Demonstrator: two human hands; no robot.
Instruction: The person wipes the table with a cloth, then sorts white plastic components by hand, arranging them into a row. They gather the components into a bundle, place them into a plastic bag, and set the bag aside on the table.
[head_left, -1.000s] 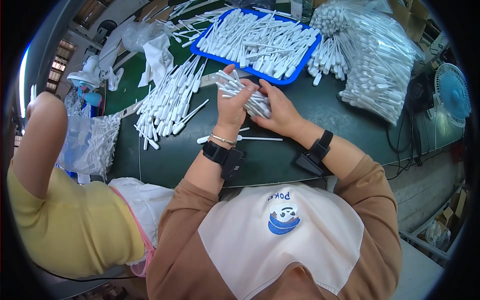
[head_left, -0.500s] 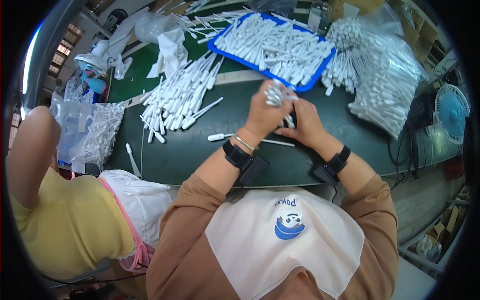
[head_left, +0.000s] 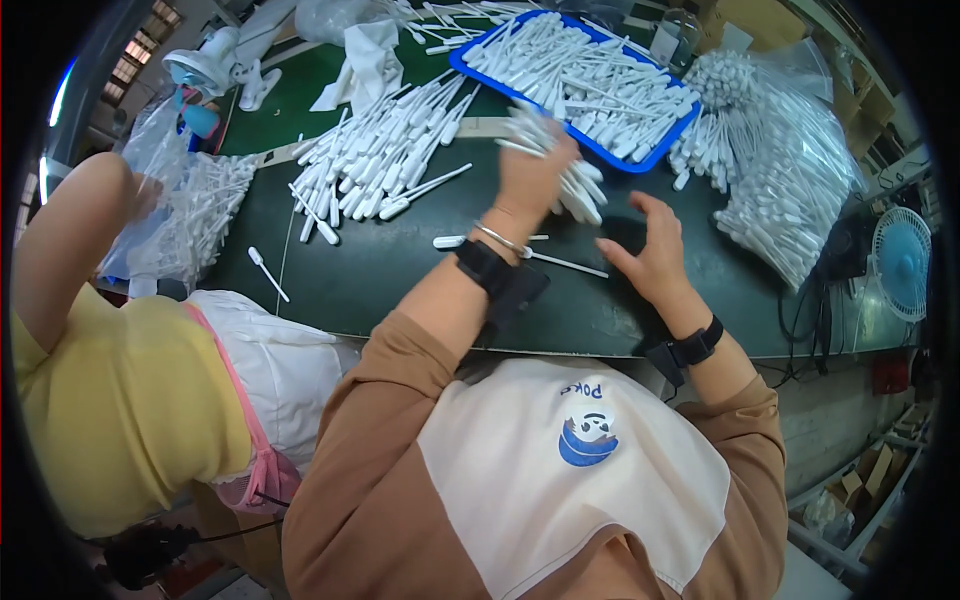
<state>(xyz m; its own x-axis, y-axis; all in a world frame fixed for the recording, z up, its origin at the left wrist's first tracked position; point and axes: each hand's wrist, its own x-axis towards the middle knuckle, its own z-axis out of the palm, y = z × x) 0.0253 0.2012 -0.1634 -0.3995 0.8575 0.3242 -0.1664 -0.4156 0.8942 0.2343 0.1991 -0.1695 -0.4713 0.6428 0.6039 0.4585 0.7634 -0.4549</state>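
My left hand (head_left: 532, 182) is closed round a bundle of white plastic droppers (head_left: 580, 190), whose bulbs and stems stick out on both sides of the fist. Apart from it, to the right, my right hand (head_left: 655, 250) is open above the table, thumb and fingers spread with nothing between them. Below the bundle, a loose dropper (head_left: 565, 264) lies on the dark green tabletop, and the bulb of another (head_left: 450, 242) shows beside my left wrist. Just beyond the bundle stands a blue tray (head_left: 640, 166) heaped with droppers.
A loose dropper pile (head_left: 385, 155) spreads to the left of the tray. At the right sits a full clear bag (head_left: 790, 190), with a small fan (head_left: 900, 260) beyond it. A co-worker's arm (head_left: 75, 235) reaches toward another bag of droppers (head_left: 205, 215) at the far left.
My hands have come apart: the left has lifted slightly with the bundle, while the right has let go, opened and moved right. The whole view has shifted a little.
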